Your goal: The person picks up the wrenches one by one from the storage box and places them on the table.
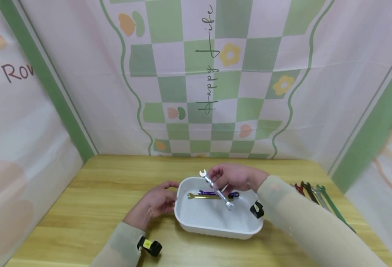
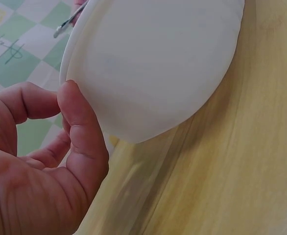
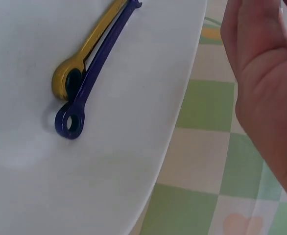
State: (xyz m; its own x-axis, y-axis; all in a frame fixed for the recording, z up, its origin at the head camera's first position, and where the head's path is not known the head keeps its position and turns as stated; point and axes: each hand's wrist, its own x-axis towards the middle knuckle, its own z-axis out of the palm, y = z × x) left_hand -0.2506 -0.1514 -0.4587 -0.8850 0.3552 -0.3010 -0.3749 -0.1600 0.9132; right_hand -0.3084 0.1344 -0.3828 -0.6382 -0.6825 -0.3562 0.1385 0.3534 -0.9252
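Note:
A silver double open-ended wrench point(image 1: 222, 196) slants over the white plastic basin point(image 1: 199, 217), pinched by my right hand point(image 1: 237, 175). Both its open ends show past the fingers. Inside the basin a gold wrench point(image 1: 202, 197) and a purple wrench point(image 1: 206, 193) lie side by side; the right wrist view shows ring ends on both the gold wrench point(image 3: 92, 41) and the purple wrench point(image 3: 97, 73). At the basin's left end my left hand point(image 1: 159, 200) grips the rim. The left wrist view has the thumb point(image 2: 77, 110) against the rim, with other fingers behind it.
To the right, partly behind my right sleeve point(image 1: 302, 218), several wrenches lie in a row, among them a red wrench point(image 1: 299, 189), a black wrench point(image 1: 309, 191) and a long green wrench point(image 1: 334, 209). A patterned curtain point(image 1: 229, 92) hangs behind the wooden table point(image 1: 115, 178).

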